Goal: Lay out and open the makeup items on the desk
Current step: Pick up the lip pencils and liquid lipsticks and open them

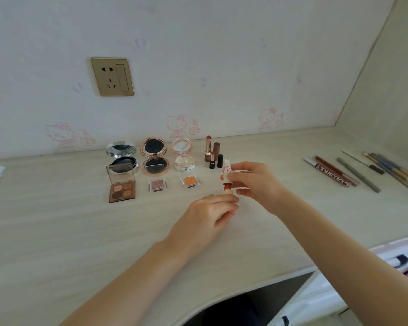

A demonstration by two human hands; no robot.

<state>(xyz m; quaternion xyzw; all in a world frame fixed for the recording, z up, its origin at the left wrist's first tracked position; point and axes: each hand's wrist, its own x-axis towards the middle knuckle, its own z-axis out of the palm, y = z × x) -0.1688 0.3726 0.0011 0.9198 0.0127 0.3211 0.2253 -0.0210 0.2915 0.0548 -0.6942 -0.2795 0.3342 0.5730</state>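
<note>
Holding the small lipstick (227, 189) just in front of the two opened lipsticks (210, 151), the left hand (212, 212) grips its base while the right hand (252, 182) pinches the rabbit cap (226, 170) just off; compacts (154, 156) stand open, pencils (332, 174) far right remain capped.

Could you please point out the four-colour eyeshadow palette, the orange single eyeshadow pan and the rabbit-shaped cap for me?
four-colour eyeshadow palette (122, 190), head view, on its shadow pans.
orange single eyeshadow pan (190, 180), head view, on the orange powder.
rabbit-shaped cap (227, 170), head view, on the cap's body below the ears.
</note>
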